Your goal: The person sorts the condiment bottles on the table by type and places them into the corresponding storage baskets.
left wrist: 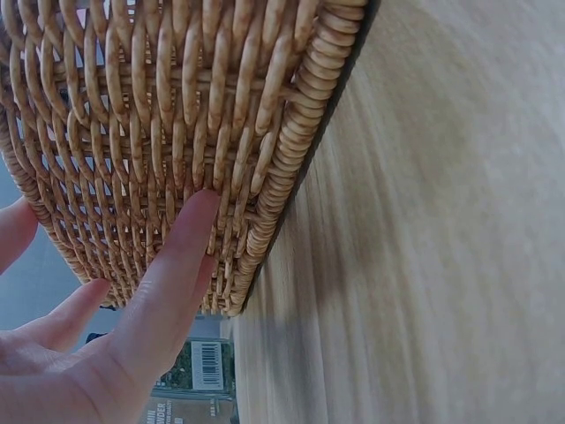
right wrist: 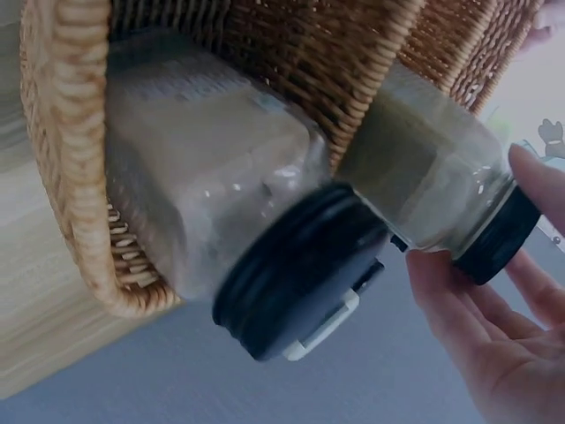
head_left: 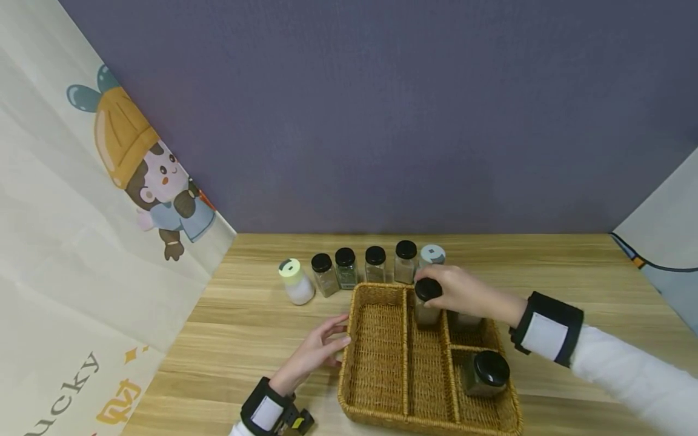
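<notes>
My right hand point(head_left: 460, 292) pinches the black lid of a spice jar point(head_left: 426, 313) at the back end of the wicker basket's point(head_left: 376, 418) middle compartment. In the right wrist view this jar point(right wrist: 419, 168) is upright between woven walls, thumb and fingers around its lid. Beside it, a larger black-lidded jar point(right wrist: 203, 159) occupies the back right compartment, mostly hidden under my wrist in the head view. Another wide jar point(head_left: 488, 378) sits in the front right compartment. My left hand point(head_left: 313, 354), fingers spread and fairly straight, touches the basket's left side wall point(left wrist: 168, 115).
Behind the basket stands a row of black-lidded spice jars point(head_left: 375, 263), with a white-topped shaker point(head_left: 432, 254) at its right end. A shaker with a yellow-green top point(head_left: 297, 283) stands at the left. A dark blue-grey wall point(head_left: 414, 121) rises behind the wooden table point(head_left: 218, 363).
</notes>
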Demonstrator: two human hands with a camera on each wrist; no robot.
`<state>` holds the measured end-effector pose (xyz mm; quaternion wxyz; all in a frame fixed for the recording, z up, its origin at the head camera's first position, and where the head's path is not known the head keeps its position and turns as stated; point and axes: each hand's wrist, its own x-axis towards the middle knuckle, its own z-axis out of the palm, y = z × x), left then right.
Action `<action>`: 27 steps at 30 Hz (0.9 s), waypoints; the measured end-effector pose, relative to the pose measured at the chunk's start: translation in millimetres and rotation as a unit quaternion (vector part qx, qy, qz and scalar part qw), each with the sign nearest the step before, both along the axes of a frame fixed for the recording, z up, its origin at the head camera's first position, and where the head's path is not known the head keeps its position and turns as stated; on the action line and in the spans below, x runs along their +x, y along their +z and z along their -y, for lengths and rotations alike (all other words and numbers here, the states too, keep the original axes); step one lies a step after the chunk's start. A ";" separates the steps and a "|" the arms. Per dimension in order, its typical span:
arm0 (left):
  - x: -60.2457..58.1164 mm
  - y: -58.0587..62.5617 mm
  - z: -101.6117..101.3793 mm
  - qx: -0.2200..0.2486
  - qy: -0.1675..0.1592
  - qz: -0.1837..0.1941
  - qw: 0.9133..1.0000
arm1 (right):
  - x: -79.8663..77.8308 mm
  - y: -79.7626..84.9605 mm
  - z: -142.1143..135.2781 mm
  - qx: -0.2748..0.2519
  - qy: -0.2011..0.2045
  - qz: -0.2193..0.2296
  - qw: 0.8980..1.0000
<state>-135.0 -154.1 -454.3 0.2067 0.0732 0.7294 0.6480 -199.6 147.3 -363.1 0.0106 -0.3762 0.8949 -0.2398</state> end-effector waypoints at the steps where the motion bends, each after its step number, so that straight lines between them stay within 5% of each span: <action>1: 0.0 -0.2 0.0 0.000 0.000 0.000 1.000 | -0.1 -1.3 0.1 0.000 0.001 0.002 1.000; 27: -2.6 -1.7 0.4 -0.018 0.004 0.008 1.000 | -2.5 -20.2 3.2 -0.005 0.012 -0.001 1.000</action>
